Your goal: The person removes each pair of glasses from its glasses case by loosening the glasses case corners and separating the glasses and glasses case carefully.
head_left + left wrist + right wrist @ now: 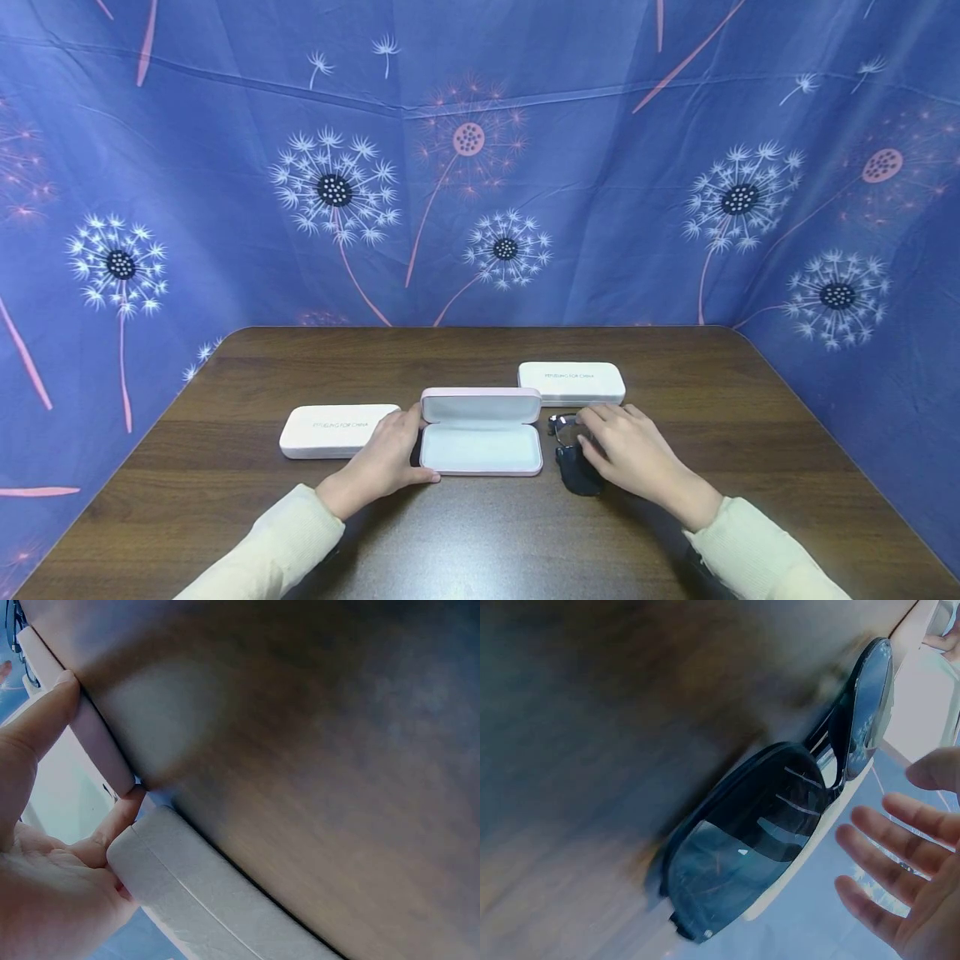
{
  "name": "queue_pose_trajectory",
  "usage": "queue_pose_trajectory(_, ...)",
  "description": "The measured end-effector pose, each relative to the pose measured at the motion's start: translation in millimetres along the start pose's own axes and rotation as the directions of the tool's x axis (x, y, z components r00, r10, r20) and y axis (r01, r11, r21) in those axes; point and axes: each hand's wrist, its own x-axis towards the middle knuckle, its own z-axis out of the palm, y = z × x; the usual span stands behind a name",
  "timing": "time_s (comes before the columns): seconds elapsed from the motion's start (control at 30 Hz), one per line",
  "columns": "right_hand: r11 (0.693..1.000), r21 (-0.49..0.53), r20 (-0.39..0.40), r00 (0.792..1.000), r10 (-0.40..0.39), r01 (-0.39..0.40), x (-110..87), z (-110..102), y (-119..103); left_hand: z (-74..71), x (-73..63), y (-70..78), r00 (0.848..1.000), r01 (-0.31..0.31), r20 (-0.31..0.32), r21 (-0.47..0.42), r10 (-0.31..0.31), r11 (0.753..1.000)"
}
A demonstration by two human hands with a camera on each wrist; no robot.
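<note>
Brown table (480,550), open case (481,450), white cases (330,429) (572,383), sunglasses (579,473)

Head view: light is falling bright, glare pooling on the near bench (487,533), shadows lying under the sleeves (757,546). Wrist views: running dimmer, bench blurring; sunglasses (742,840) are reflecting pale streaks.

sunglasses (579,475) lie right of the opened case (482,451).
</note>
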Motion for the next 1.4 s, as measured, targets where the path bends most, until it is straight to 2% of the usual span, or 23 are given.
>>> queue_pose_trajectory(0.2,0.999,0.024,-0.077,0.996,-0.034,0.036,11.7,5,-4,0.9,0.8,-0.6,1.0,0.02,0.02,-0.013,-0.02,1.0)
queue_pose_trajectory(0.37,0.999,0.019,-0.101,0.994,-0.044,0.046,22.8,8,-8,0.8,0.5,-0.7,1.0,0.019,0.023,-0.028,-0.018,0.999)
queue_pose_trajectory(0.6,0.996,0.081,-0.083,0.996,-0.018,0.025,38.9,10,-16,1.2,0.4,-0.8,0.999,0.019,0.027,-0.046,-0.018,0.999)
queue_pose_trajectory(1.03,0.986,0.164,-0.072,0.997,0.021,-0.009,66.3,15,-27,1.3,0.3,-0.7,1.0,-0.011,-0.005,0.0,0.011,1.0)
queue_pose_trajectory(1.4,0.97,0.236,-0.032,0.998,0.059,-0.05,77.6,19,-30,1.0,0.8,0.6,1.0,0.009,0.007,0.001,-0.009,1.0)
